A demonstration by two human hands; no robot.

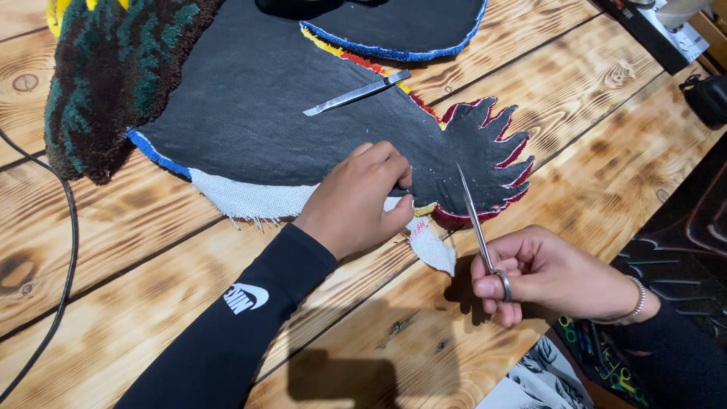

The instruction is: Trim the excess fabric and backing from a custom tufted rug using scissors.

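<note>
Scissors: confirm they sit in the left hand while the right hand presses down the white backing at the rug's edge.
Sides swapped. In the head view the scissors are in the right hand, and the left hand presses the white backing at the rug edge.

Tufted rug [303, 113], face down on the wooden table, dark grey backing up, jagged red-edged fringe at right, white backing cloth [250, 198] along near edge, slim steel scissors [475, 220], blades apparently closed, tips at fringe

Burnt-grain wooden plank table [113, 250], black cable [70, 227], warm light
</note>
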